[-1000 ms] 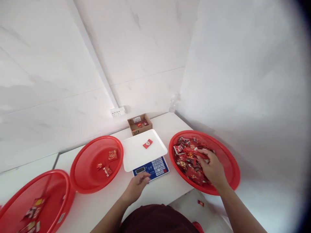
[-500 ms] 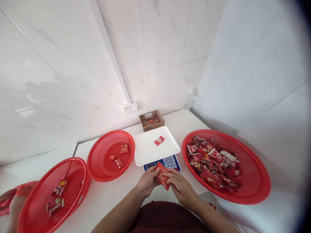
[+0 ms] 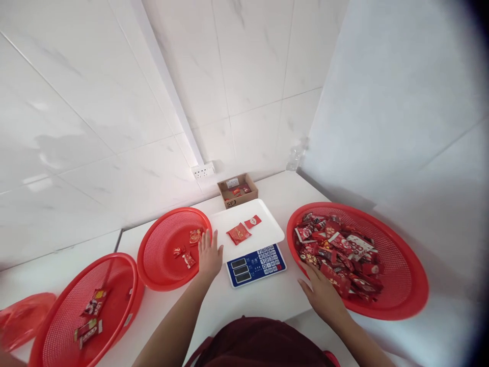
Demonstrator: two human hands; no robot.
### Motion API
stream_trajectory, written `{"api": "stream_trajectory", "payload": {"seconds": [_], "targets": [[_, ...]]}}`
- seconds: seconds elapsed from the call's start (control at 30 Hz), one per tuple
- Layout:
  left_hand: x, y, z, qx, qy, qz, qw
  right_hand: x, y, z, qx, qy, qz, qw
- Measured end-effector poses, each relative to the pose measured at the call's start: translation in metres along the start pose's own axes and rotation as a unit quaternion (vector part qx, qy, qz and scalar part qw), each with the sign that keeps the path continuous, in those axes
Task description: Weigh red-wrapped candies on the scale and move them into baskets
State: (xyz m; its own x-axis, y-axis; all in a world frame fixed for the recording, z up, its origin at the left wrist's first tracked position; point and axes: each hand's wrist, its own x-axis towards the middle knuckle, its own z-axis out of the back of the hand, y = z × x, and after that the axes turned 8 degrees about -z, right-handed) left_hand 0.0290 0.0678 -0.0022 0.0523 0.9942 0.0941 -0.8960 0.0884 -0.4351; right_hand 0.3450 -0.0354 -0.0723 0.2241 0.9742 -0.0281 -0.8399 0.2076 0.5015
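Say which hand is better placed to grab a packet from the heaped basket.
Likely the right hand: it is at the heaped basket, whereas the left hand is near the white tray.

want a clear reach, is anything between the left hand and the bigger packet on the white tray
Nothing visible: only bare white tray lies between the left hand and the bigger packet. The smaller packet lies on its far side, away from the hand.

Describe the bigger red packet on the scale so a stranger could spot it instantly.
Find the blue scale on the white table, left of the heaped red basket. On its white tray, choose the larger red packet, nearer the left hand and marked in gold; its smaller neighbour has a pale centre mark.
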Motion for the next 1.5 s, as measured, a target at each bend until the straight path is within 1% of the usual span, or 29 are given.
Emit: {"api": "stream_trajectory", "payload": {"seconds": [0.07,0.13,0.2,0.27,0.33,0.4,0.47,0.53,0.6,0.67,0.73,0.8,0.87,1.0,1.1,1.2,1.33,1.4,1.5], "targets": [[-0.007,0.021,0.001,0.057,0.041,0.028,0.997,-0.003,-0.004,0.001,-0.016,0.027,-0.008,0.999],[-0.012,0.038,0.003,0.058,0.088,0.059,0.993,-0.005,-0.003,0.007,-0.026,0.056,-0.011,0.998],[-0.015,0.051,0.008,0.052,0.117,0.074,0.989,-0.005,0.0,0.015,-0.037,0.075,-0.019,0.996],[-0.015,0.061,0.014,0.07,0.117,0.085,0.987,-0.004,0.004,0.022,-0.047,0.088,-0.037,0.994],[-0.016,0.067,0.02,0.095,0.102,0.09,0.986,-0.004,0.008,0.026,-0.053,0.099,-0.06,0.992],[-0.016,0.067,0.023,0.106,0.078,0.087,0.987,-0.003,0.009,0.027,-0.055,0.11,-0.076,0.989],[-0.017,0.061,0.021,0.108,0.052,0.073,0.99,-0.003,0.01,0.026,-0.052,0.113,-0.077,0.989],[-0.015,0.048,0.013,0.08,0.04,0.024,0.996,-0.002,0.009,0.025,-0.053,0.109,-0.073,0.99],[-0.011,0.03,0.0,0.001,0.065,-0.06,0.996,-0.002,0.009,0.025,-0.059,0.104,-0.07,0.99],[-0.005,0.011,-0.014,-0.078,0.113,-0.134,0.981,-0.003,0.009,0.024,-0.065,0.1,-0.07,0.99],[0.004,-0.005,-0.026,-0.109,0.153,-0.171,0.967,-0.003,0.009,0.023,-0.065,0.099,-0.071,0.99],[0.014,-0.016,-0.034,-0.108,0.175,-0.171,0.964,-0.003,0.008,0.022,-0.064,0.097,-0.069,0.991],[0.027,-0.023,-0.038,-0.119,0.182,-0.142,0.966,-0.004,0.008,0.02,-0.067,0.095,-0.067,0.991],[0.048,-0.03,-0.037,-0.162,0.167,-0.087,0.969,-0.005,0.008,0.019,-0.078,0.094,-0.069,0.99],[0.052,-0.033,-0.037,-0.186,0.14,-0.07,0.97,-0.005,0.011,0.022,-0.079,0.092,-0.07,0.99],[0.04,-0.032,-0.033,-0.219,0.093,-0.043,0.97,-0.006,0.014,0.024,-0.075,0.086,-0.072,0.991],[0.004,-0.022,-0.02,-0.266,0.037,0.015,0.963,-0.006,0.015,0.025,-0.073,0.098,-0.082,0.989],[-0.02,-0.013,-0.011,-0.281,0.03,0.045,0.958,-0.005,0.014,0.024,-0.067,0.097,-0.08,0.99],[-0.055,-0.002,-0.001,-0.31,0.049,0.089,0.945,-0.005,0.013,0.024,-0.064,0.09,-0.077,0.991]]}}
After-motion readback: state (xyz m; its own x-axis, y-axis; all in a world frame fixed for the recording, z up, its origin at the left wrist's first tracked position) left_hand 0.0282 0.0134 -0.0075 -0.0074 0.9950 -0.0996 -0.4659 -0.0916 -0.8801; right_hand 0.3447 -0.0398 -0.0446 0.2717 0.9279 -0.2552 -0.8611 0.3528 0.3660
